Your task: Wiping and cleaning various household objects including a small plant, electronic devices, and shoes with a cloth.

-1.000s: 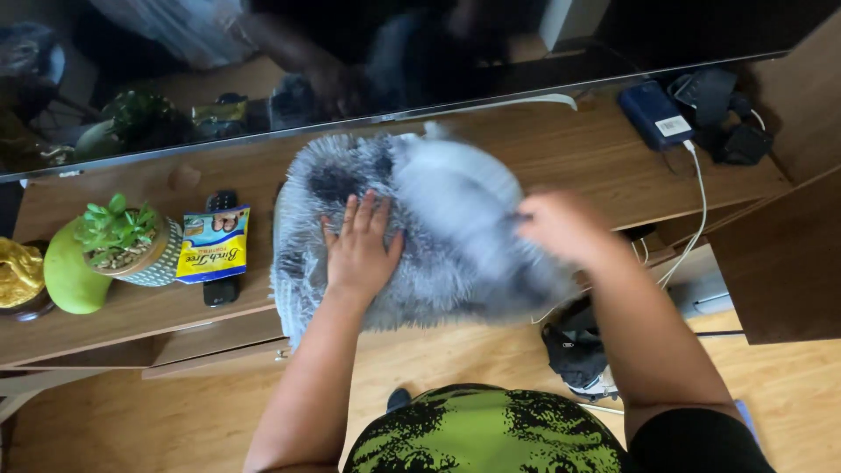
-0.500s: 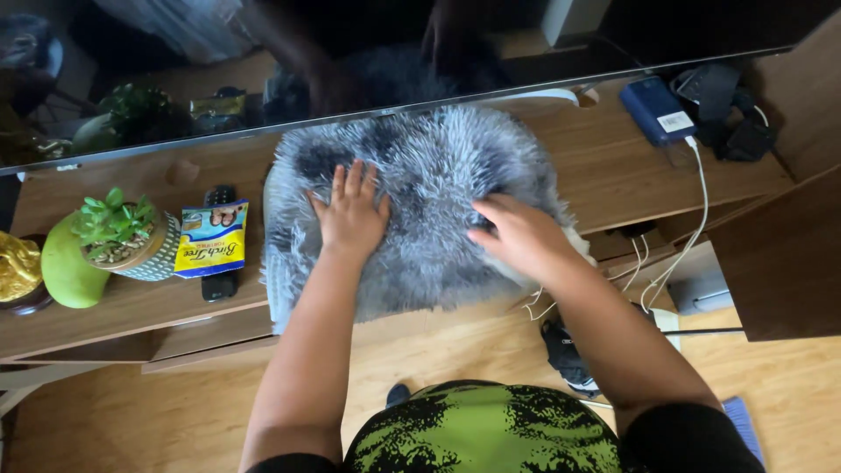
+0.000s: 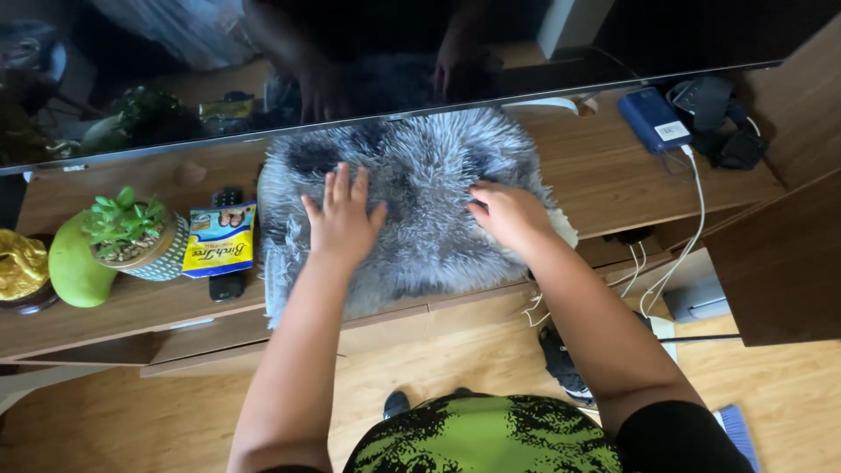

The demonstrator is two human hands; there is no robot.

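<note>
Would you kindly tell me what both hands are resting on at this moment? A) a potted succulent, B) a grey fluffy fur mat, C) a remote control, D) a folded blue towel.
B: the left hand and right hand both lie flat on the grey fluffy fur mat.

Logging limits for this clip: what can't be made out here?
Head view:
- Shelf top under the grey furry mat: covered by the mat.
- Both palms: left hand and right hand lie flat on the fur.
- Black remote: mostly under a small packet.
- Gold object: cut by the left edge.
</note>
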